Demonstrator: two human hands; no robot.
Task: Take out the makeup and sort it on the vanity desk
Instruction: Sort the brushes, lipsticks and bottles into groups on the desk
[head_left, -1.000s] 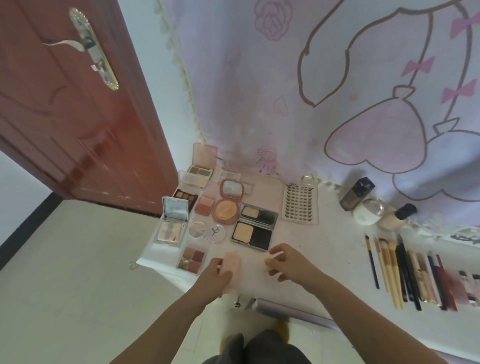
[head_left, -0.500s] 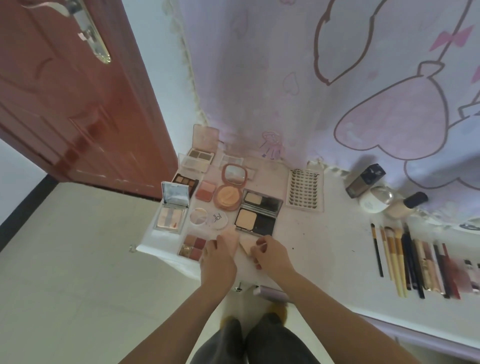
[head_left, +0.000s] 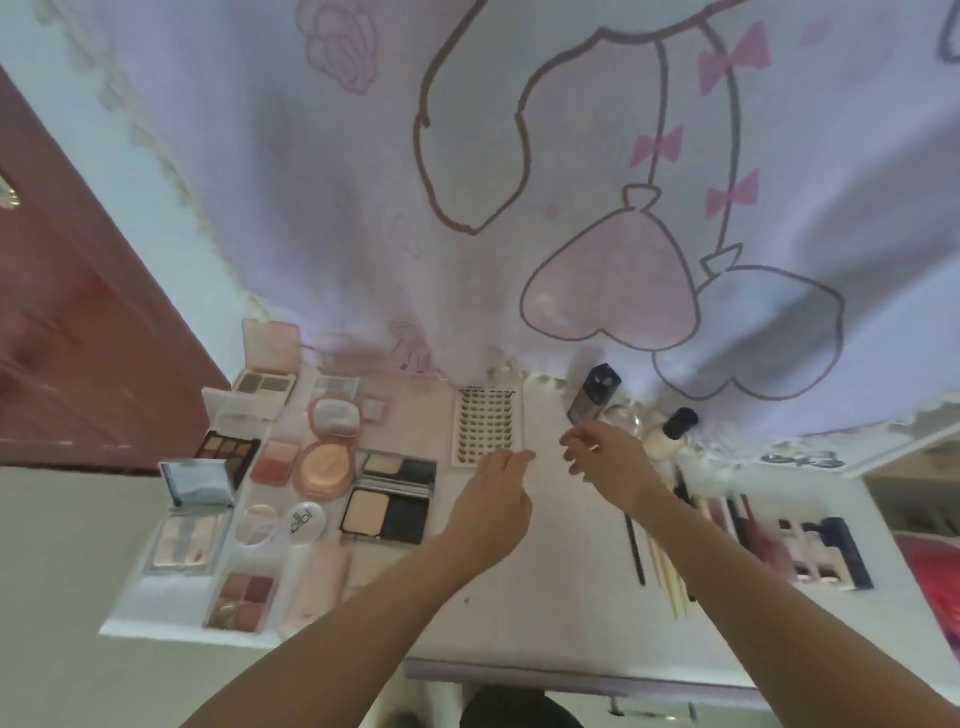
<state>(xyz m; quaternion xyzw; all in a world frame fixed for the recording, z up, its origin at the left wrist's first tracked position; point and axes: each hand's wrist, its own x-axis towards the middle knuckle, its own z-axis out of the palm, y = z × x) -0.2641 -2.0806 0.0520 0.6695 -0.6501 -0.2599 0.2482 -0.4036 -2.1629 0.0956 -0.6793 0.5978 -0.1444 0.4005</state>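
**Over the desk, both hands reach toward the lash tray**

Across the white desk (head_left: 519, 613) the makeup is already laid out in groups. From the frame's centre, the open palettes and compacts fill the 9 o'clock side, with the black two-pan compact (head_left: 387, 512) nearest the middle. Brushes and pencils (head_left: 670, 551) lie in a row at 4 o'clock, and bottles (head_left: 670, 434) stand at 2 o'clock against the printed curtain (head_left: 467, 182).

The lash tray (head_left: 485, 434) lies flat at about 12 o'clock. The left hand (head_left: 493, 512) is at its near edge, fingers (head_left: 511, 460) straight and loosely spread, holding nothing; whether they touch the tray I cannot tell. The right hand (head_left: 610, 462) hovers just at 3 o'clock of the tray, fingers relaxed and part curled; a small pale thing may sit at the fingertips, too blurred to say.

The tray looks like a thin, light, stiff card with delicate lashes on top. It would likely slide easily, so it is best taken by its bare side edges, not pressed on its face.
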